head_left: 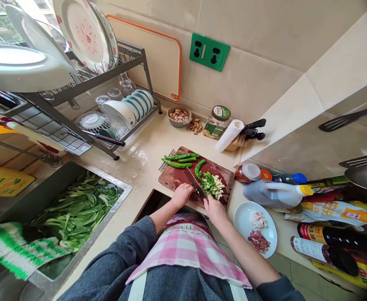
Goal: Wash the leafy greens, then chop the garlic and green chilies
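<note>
My right hand (pixel 215 210) is closed around the handle of a kitchen knife, whose broad dark blade (pixel 196 183) slants over the chopping board (pixel 170 179). Small bits cling to the blade. Beside it, at the board's near edge, my left hand (pixel 183 195) has its fingers curled together near the blade; what they hold, if anything, is hidden. Chopped green chilli (pixel 207 182) and chopped white pieces, perhaps garlic, (pixel 218 187) are heaped right of the blade. One curved green chilli (pixel 198 168) lies against the heap. Several whole green chillies (pixel 178 164) rest at the board's far left.
A plate (pixel 238 215) with two piles of cut meat stands right, near bottles and a jug (pixel 265 194). Behind are a garlic bowl (pixel 179 122), ginger (pixel 195 125), a jar (pixel 214 128) and a knife block (pixel 235 144). Left are a dish rack (pixel 148 75) and a sink (pixel 123 190) with leafy greens.
</note>
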The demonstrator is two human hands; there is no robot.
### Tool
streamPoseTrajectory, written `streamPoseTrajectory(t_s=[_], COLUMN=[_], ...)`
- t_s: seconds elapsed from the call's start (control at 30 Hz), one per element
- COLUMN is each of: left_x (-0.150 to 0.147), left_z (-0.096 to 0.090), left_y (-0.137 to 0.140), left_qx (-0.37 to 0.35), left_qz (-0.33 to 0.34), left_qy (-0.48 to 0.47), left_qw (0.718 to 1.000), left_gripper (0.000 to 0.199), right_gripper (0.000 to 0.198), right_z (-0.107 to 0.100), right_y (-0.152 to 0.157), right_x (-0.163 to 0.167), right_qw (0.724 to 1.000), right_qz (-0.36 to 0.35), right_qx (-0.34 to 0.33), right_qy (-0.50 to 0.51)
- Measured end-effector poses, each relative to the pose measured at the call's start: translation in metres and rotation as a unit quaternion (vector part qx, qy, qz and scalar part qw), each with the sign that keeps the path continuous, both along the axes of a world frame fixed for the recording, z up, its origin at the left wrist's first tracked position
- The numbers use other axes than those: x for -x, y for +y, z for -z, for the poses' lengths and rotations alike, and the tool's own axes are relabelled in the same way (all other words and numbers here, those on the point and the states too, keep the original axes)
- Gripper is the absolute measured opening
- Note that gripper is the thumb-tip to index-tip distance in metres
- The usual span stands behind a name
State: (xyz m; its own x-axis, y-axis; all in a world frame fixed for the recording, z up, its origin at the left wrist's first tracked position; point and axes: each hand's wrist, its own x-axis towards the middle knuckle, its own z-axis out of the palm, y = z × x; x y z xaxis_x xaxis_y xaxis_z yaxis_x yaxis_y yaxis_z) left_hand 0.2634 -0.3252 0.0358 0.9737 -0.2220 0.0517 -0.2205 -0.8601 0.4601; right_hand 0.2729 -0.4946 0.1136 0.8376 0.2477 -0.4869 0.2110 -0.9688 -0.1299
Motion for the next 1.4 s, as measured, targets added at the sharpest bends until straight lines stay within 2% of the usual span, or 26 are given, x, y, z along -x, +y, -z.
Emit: streamPoseTrajectory(t_s=[0.07,0.13,0.2,0.27,0.33,0.43,0.53,0.67,0.8,0.87,1.0,1.1,1.17,1.27,1.4], left_x=[-0.002,-0.01,-0.028,-0.055,-0.087,-0.128,-0.151,-0.161,-0.163,-0.156,-0.124,-0.102,-0.094,-0.085,-0.07], left_z=[-0.005,-0.013,-0.026,-0.041,-0.055,-0.067,-0.067,-0.068,-0.089,-0.101,-0.115,-0.119,-0.12,-0.114,-0.084], left_y=[0.005,0.015,0.026,0.033,0.031,0.013,-0.009,-0.019,-0.007,0.003,0.019,0.027,0.031,0.028,0.011], left_qx=[0.03,0.063,0.08,0.071,0.029,-0.076,-0.137,-0.148,-0.151,-0.15,-0.151,-0.142,-0.132,-0.127,-0.137], left_qz=[-0.022,-0.081,-0.149,-0.176,-0.153,-0.115,-0.107,-0.114,-0.137,-0.124,-0.053,-0.064,-0.077,-0.029,0.043], left_qy=[0.011,0.014,0.018,0.039,0.079,0.158,0.21,0.214,0.161,0.122,0.096,0.053,0.037,0.079,0.125], left_qw=[0.999,0.995,0.985,0.981,0.985,0.978,0.962,0.959,0.966,0.973,0.982,0.986,0.988,0.988,0.982], left_gripper=[0.02,0.019,0.019,0.022,0.025,0.03,0.032,0.028,0.028,0.027,0.021,0.021,0.022,0.02,0.018], right_gripper=[0.03,0.03,0.031,0.031,0.029,0.025,0.024,0.024,0.025,0.025,0.026,0.024,0.023,0.023,0.025], right_z=[0.002,0.0,-0.005,-0.01,-0.013,-0.013,-0.009,0.002,0.016,0.021,0.022,0.021,0.021,0.022,0.02], right_y=[-0.01,-0.027,-0.047,-0.064,-0.074,-0.077,-0.076,-0.082,-0.088,-0.089,-0.089,-0.09,-0.091,-0.091,-0.087], right_x=[0.0,0.0,0.003,0.008,0.013,0.016,0.011,0.004,0.004,0.005,0.003,-0.002,-0.004,-0.006,-0.003], right_qw=[0.999,0.997,0.993,0.993,0.994,0.995,0.998,0.996,0.989,0.984,0.98,0.981,0.983,0.984,0.987], right_qz=[0.01,0.03,0.045,0.029,-0.015,-0.054,-0.022,0.021,0.051,0.072,0.1,0.096,0.083,0.075,0.081], right_qx=[-0.034,-0.073,-0.102,-0.116,-0.111,-0.083,-0.061,-0.083,-0.142,-0.163,-0.169,-0.162,-0.16,-0.159,-0.138], right_qy=[-0.004,-0.018,-0.025,-0.015,0.008,0.028,0.014,-0.003,-0.011,-0.005,0.029,0.037,0.032,0.023,0.02])
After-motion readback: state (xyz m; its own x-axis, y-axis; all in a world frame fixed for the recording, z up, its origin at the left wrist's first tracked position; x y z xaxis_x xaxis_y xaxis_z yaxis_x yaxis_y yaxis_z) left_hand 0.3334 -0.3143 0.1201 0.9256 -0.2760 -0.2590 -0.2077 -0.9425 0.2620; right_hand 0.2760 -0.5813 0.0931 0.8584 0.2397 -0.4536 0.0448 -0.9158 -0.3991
